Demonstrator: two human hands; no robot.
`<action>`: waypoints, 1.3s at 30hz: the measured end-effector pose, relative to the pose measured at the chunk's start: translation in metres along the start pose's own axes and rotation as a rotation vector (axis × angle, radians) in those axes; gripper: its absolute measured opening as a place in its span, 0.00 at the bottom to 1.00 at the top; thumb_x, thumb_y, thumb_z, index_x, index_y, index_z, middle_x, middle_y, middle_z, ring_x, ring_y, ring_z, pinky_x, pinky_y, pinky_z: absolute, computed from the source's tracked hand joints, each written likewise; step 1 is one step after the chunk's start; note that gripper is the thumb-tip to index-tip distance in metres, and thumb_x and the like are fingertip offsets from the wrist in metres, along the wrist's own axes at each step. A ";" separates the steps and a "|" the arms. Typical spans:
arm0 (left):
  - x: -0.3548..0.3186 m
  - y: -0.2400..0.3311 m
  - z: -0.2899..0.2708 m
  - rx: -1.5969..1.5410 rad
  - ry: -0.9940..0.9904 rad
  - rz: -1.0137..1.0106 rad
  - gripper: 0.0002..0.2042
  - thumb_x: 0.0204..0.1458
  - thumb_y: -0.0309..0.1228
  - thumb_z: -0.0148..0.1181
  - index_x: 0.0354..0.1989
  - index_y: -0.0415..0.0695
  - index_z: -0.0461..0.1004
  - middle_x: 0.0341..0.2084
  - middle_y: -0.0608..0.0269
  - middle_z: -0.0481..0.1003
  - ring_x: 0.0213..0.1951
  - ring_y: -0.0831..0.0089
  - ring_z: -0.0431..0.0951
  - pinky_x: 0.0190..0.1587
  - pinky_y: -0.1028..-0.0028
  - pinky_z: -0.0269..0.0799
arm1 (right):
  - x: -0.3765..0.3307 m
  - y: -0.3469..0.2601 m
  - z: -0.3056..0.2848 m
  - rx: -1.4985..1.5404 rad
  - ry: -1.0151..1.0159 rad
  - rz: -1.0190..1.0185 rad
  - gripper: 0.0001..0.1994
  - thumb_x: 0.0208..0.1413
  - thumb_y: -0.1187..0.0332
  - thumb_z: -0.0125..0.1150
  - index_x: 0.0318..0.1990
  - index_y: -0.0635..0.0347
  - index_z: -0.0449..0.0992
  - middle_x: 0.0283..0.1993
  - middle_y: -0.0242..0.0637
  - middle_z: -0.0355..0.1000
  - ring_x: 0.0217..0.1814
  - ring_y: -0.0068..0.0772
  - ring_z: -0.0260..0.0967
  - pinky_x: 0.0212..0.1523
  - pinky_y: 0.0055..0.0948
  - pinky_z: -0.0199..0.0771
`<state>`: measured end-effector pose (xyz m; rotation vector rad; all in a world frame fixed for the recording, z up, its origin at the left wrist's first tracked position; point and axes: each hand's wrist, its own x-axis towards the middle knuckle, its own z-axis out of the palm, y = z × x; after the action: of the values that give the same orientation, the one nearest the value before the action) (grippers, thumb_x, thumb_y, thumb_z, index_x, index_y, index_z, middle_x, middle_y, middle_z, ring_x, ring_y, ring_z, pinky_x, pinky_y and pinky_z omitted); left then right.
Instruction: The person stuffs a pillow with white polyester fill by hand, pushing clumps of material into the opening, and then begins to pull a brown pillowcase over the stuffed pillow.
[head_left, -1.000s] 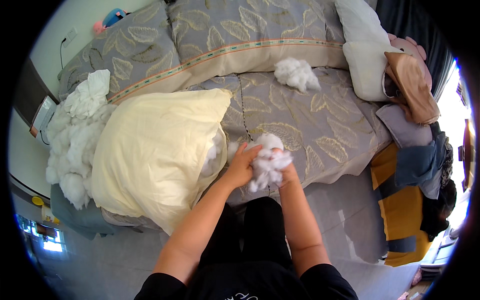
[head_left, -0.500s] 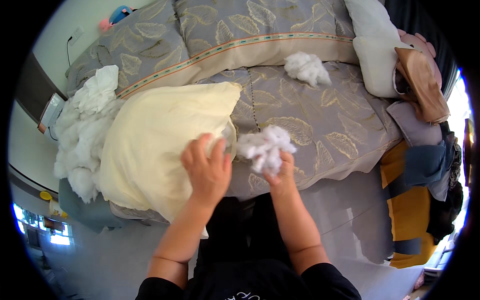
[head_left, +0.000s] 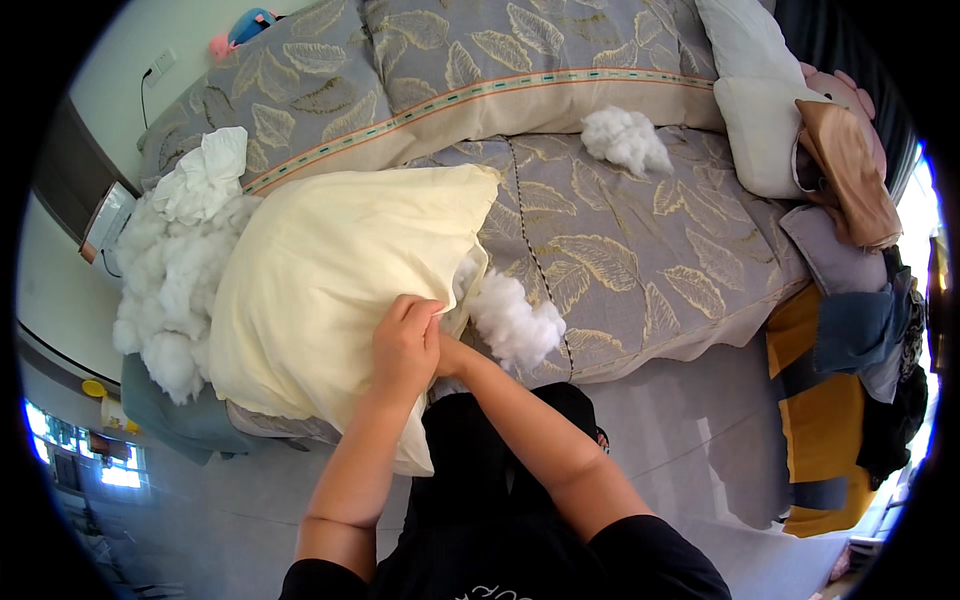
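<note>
A pale yellow pillowcase (head_left: 320, 270) lies on the bed, its open end facing me. My left hand (head_left: 403, 345) pinches the edge of that opening. From the right my right hand (head_left: 450, 356) reaches in under the left one; only its wrist shows, the fingers are hidden behind the left hand and the fabric. A clump of white stuffing (head_left: 515, 322) bulges at the opening, just right of my right wrist and touching the pillowcase edge.
A big pile of white stuffing (head_left: 175, 280) sits left of the pillowcase. A smaller tuft (head_left: 625, 138) lies farther back on the grey leaf-patterned bedspread (head_left: 650, 250). A white pillow (head_left: 755, 110) and heaped clothes (head_left: 850, 330) crowd the right side.
My right hand has carried the stuffing clump left to the pillowcase opening and gone inside. My left hand has dropped from the top of the pillowcase to grip its edge.
</note>
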<state>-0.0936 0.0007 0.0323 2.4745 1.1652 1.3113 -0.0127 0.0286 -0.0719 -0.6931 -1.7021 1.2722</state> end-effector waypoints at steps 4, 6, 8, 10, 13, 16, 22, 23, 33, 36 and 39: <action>0.004 -0.028 0.013 -0.218 -0.061 -0.199 0.06 0.43 0.19 0.60 0.32 0.37 0.75 0.24 0.62 0.74 0.25 0.74 0.73 0.29 0.77 0.69 | -0.037 -0.012 -0.004 0.002 0.158 0.116 0.30 0.42 0.78 0.57 0.58 0.62 0.62 0.62 0.53 0.56 0.66 0.45 0.54 0.61 0.37 0.55; 0.006 -0.023 0.009 -0.405 -0.057 -0.353 0.06 0.45 0.20 0.61 0.32 0.36 0.75 0.22 0.65 0.74 0.24 0.80 0.71 0.27 0.80 0.68 | -0.051 -0.020 -0.004 -0.293 0.425 0.144 0.28 0.42 0.77 0.59 0.56 0.61 0.66 0.62 0.57 0.54 0.63 0.51 0.57 0.60 0.40 0.58; 0.011 -0.018 0.006 -0.497 -0.128 -0.461 0.05 0.45 0.21 0.63 0.31 0.36 0.76 0.22 0.66 0.74 0.23 0.82 0.70 0.26 0.81 0.67 | -0.057 -0.023 -0.004 -0.491 0.705 0.227 0.24 0.41 0.77 0.61 0.51 0.60 0.70 0.60 0.63 0.53 0.49 0.55 0.68 0.50 0.40 0.69; 0.015 -0.018 0.006 -0.598 -0.194 -0.538 0.05 0.45 0.22 0.63 0.31 0.35 0.76 0.21 0.67 0.75 0.22 0.83 0.70 0.26 0.82 0.66 | -0.050 -0.027 -0.008 -0.307 0.736 0.277 0.17 0.41 0.80 0.57 0.43 0.63 0.75 0.46 0.55 0.67 0.38 0.41 0.72 0.39 0.33 0.72; 0.015 -0.023 0.008 -0.659 -0.269 -0.648 0.05 0.45 0.21 0.62 0.31 0.35 0.76 0.22 0.66 0.75 0.23 0.83 0.70 0.26 0.81 0.67 | -0.045 -0.014 0.000 0.060 0.389 0.298 0.15 0.38 0.82 0.53 0.37 0.66 0.77 0.30 0.41 0.73 0.31 0.30 0.70 0.36 0.27 0.71; 0.014 -0.032 0.003 -0.685 -0.339 -0.798 0.05 0.46 0.22 0.62 0.31 0.34 0.76 0.22 0.65 0.75 0.24 0.82 0.72 0.26 0.82 0.68 | -0.045 -0.037 0.013 -0.022 -0.006 0.248 0.10 0.36 0.83 0.48 0.27 0.68 0.75 0.20 0.40 0.70 0.24 0.27 0.65 0.28 0.30 0.66; 0.000 -0.055 0.017 -0.376 -0.314 -0.643 0.06 0.46 0.24 0.62 0.32 0.36 0.76 0.22 0.64 0.76 0.24 0.80 0.73 0.29 0.79 0.70 | -0.071 -0.043 -0.014 -0.344 0.187 0.108 0.07 0.38 0.78 0.53 0.28 0.67 0.74 0.28 0.45 0.72 0.29 0.40 0.68 0.31 0.34 0.67; -0.002 -0.054 0.018 -0.374 -0.300 -0.606 0.06 0.47 0.24 0.62 0.32 0.36 0.76 0.22 0.65 0.76 0.24 0.81 0.73 0.29 0.80 0.70 | -0.078 -0.055 -0.016 -0.403 0.366 0.070 0.07 0.39 0.78 0.54 0.30 0.66 0.75 0.29 0.45 0.72 0.31 0.42 0.69 0.33 0.34 0.68; -0.007 0.013 0.074 -0.658 -0.366 -0.582 0.31 0.46 0.31 0.64 0.60 0.42 0.60 0.50 0.51 0.68 0.44 0.67 0.73 0.43 0.72 0.71 | -0.136 -0.030 -0.099 -1.182 0.910 0.189 0.12 0.35 0.79 0.62 0.31 0.53 0.78 0.47 0.43 0.70 0.51 0.49 0.65 0.46 0.37 0.68; -0.005 0.008 0.097 -0.513 -0.395 -0.525 0.38 0.47 0.30 0.63 0.66 0.46 0.48 0.60 0.53 0.58 0.46 0.66 0.73 0.45 0.71 0.70 | -0.133 -0.039 -0.110 -0.905 0.805 -0.035 0.14 0.35 0.81 0.59 0.31 0.52 0.78 0.47 0.43 0.70 0.51 0.47 0.66 0.48 0.37 0.68; -0.015 -0.026 0.138 -0.369 -0.364 -0.429 0.34 0.47 0.29 0.62 0.63 0.44 0.55 0.55 0.53 0.64 0.47 0.66 0.73 0.46 0.72 0.69 | -0.118 -0.057 -0.104 -0.660 0.693 -0.109 0.16 0.35 0.84 0.57 0.32 0.52 0.78 0.47 0.43 0.70 0.50 0.46 0.66 0.49 0.37 0.68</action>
<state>-0.0107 0.0425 -0.0748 1.9493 1.1509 0.8260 0.1378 -0.0399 -0.0455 -1.2297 -1.5068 0.2846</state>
